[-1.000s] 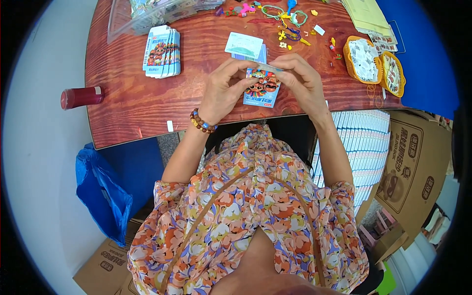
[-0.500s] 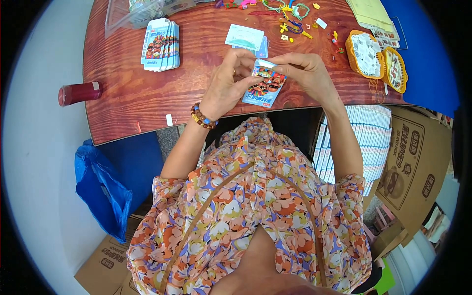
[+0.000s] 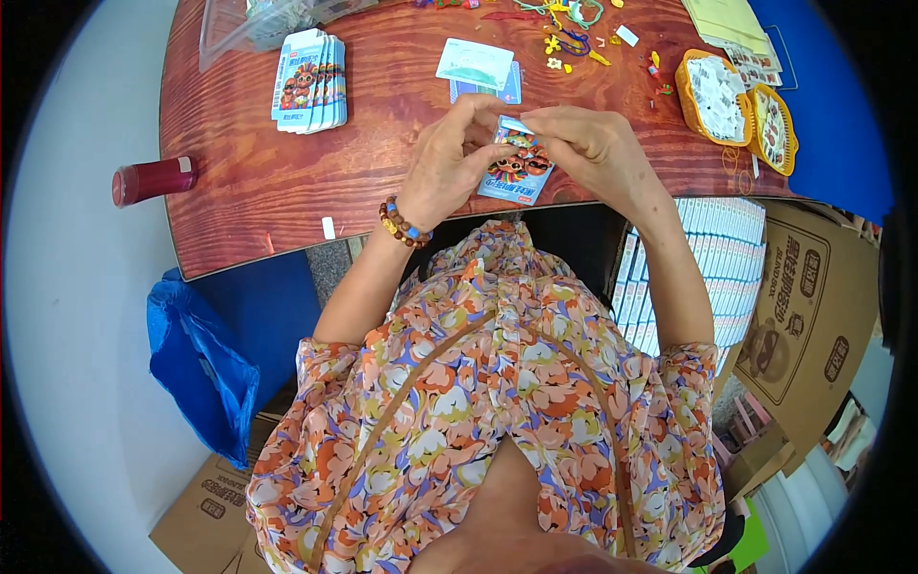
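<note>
A small light-blue printed box (image 3: 518,180) with cartoon figures lies between my hands near the table's front edge. My left hand (image 3: 453,153) grips its left side, the thumb pressed on the printed face. At the box's top end, my right hand (image 3: 593,148) has its fingers pinched together on the flap edge. Just beyond my fingers lie a pale card (image 3: 475,63) and a blue card (image 3: 512,84) partly under it. To the left, several matching boxes (image 3: 311,84) lie in an overlapping stack.
A clear plastic bin (image 3: 218,43) stands at the far left, with a dark red bottle (image 3: 158,181) lying at the table's left edge. Yellow baskets (image 3: 696,100) of small packets sit at the right. Small colourful trinkets (image 3: 574,43) are scattered at the back. White cartons (image 3: 712,253) fill a space below the table.
My right hand has turned, its fingers curling closer over the box's top end. The box has become slightly more upright in view; my left hand keeps its hold.
</note>
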Tool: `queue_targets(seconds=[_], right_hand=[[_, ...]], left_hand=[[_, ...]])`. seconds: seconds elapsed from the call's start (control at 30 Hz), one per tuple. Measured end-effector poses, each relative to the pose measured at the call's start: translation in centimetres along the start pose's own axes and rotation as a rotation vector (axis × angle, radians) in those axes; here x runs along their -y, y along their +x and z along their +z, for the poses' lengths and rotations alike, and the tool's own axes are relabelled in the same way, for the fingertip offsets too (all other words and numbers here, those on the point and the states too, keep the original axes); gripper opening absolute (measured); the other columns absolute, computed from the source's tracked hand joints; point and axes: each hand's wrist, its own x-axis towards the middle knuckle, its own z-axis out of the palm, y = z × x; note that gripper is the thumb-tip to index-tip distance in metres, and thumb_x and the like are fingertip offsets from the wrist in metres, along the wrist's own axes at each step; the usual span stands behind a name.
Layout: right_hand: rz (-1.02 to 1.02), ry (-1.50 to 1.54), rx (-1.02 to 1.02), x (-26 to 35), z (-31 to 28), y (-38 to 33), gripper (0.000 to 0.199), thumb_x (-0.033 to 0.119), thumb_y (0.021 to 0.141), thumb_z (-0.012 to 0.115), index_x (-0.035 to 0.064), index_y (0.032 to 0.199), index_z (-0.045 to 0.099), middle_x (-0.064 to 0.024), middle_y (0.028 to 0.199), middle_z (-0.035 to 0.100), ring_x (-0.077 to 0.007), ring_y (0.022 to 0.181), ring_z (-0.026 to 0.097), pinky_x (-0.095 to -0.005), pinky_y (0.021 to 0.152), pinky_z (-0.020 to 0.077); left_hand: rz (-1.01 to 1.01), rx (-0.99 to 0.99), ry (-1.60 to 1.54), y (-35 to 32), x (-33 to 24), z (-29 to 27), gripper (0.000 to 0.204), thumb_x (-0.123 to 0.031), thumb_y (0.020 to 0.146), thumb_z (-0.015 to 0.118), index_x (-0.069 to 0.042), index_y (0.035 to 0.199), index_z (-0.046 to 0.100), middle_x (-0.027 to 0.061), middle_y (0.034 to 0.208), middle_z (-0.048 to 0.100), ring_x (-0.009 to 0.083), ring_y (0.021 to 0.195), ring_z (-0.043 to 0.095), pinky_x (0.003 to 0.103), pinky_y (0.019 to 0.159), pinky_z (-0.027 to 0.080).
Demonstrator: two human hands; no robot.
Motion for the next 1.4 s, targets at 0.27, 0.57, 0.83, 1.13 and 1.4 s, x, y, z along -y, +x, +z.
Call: queue_targets(seconds=[0.27, 0.57, 0.83, 1.13, 1.4], right_hand=[[-0.046, -0.279, -0.06, -1.4, 2.0, -2.6, 0.031, 0.008, 0.086, 0.07, 0.003, 0.117, 0.068, -0.0116, 0.113, 0.071, -0.0228, 0.104, 0.069, -0.0327, 0.086, 0.0551], [0.03, 0.128, -0.163, -4.0, 1.2, -5.7, 0.024, 0.009, 0.086, 0.071, 0.0009, 0.109, 0.07, -0.0085, 0.106, 0.071, -0.0186, 0.099, 0.067, -0.0303, 0.085, 0.0532], [0.425, 0.796, -0.272, -3.0, 2.0, -11.0, 0.029, 0.012, 0.093, 0.067, -0.0022, 0.117, 0.063, -0.0053, 0.103, 0.071, -0.0094, 0.094, 0.064, -0.0269, 0.084, 0.051], [1.171, -0.591, -1.318, -7.2, -12.0, -47.2, 0.04, 0.034, 0.095, 0.058, -0.0023, 0.11, 0.067, -0.0165, 0.1, 0.072, -0.0264, 0.089, 0.069, -0.0369, 0.077, 0.0517], [1.841, -0.86, -0.661, -12.2, -13.9, -65.0, 0.042, 0.044, 0.091, 0.058, 0.021, 0.126, 0.064, -0.0188, 0.109, 0.069, -0.0393, 0.106, 0.063, -0.0471, 0.09, 0.05]], left_hand=[[-0.018, 0.012, -0.061, -0.3, 0.9, 1.1, 0.039, -0.001, 0.083, 0.073, -0.005, 0.121, 0.062, 0.0076, 0.096, 0.065, 0.0132, 0.082, 0.067, 0.028, 0.07, 0.055], [0.001, 0.106, 0.069, -0.5, 2.3, 2.4, 0.022, -0.001, 0.086, 0.07, -0.002, 0.109, 0.067, 0.0068, 0.094, 0.065, 0.0138, 0.081, 0.065, 0.026, 0.071, 0.053], [0.031, 0.121, -0.183, 0.5, 1.2, 6.0, 0.025, 0.003, 0.092, 0.064, 0.002, 0.116, 0.061, 0.0086, 0.109, 0.064, 0.0135, 0.093, 0.063, 0.027, 0.082, 0.053], [0.038, 0.386, -0.121, 2.2, -1.0, 8.5, 0.043, 0.002, 0.095, 0.058, 0.001, 0.136, 0.048, 0.0111, 0.112, 0.064, 0.0175, 0.104, 0.064, 0.029, 0.092, 0.049], [0.018, 0.275, 0.195, 2.7, -1.3, 4.3, 0.036, -0.003, 0.097, 0.057, -0.002, 0.133, 0.055, 0.0087, 0.111, 0.065, 0.016, 0.102, 0.065, 0.028, 0.087, 0.052]])
